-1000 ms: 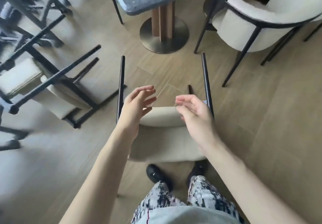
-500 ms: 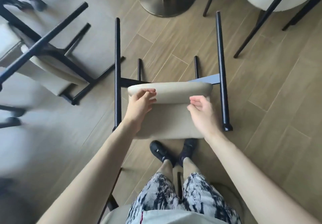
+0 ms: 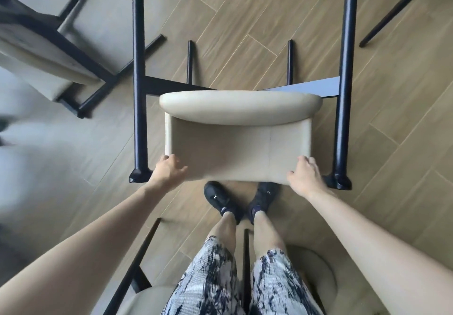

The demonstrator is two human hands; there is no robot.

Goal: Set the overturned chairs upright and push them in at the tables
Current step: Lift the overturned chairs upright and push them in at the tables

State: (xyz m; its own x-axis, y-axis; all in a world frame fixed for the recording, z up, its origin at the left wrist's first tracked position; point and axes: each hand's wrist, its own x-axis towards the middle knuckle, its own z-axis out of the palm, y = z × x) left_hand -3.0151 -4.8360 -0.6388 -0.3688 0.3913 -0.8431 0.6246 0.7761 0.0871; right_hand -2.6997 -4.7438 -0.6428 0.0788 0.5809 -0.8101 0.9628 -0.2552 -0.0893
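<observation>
1. an overturned chair [image 3: 241,148] with beige padding lies on the wooden floor [image 3: 397,143] right in front of the person's black shoes [image 3: 221,199].
2. its two long dark legs [image 3: 139,74] run away from the person on either side of the padding, and two shorter ones show between them.
3. the left hand [image 3: 168,171] grips the near left corner of the beige padding, fingers curled round the edge.
4. the right hand [image 3: 305,176] grips the near right corner in the same way, thumb on the near face.
5. a second overturned chair [image 3: 49,54] lies at the upper left, blurred.
6. part of another chair [image 3: 147,297] shows beside the person's patterned shorts [image 3: 210,282] at the bottom edge.
</observation>
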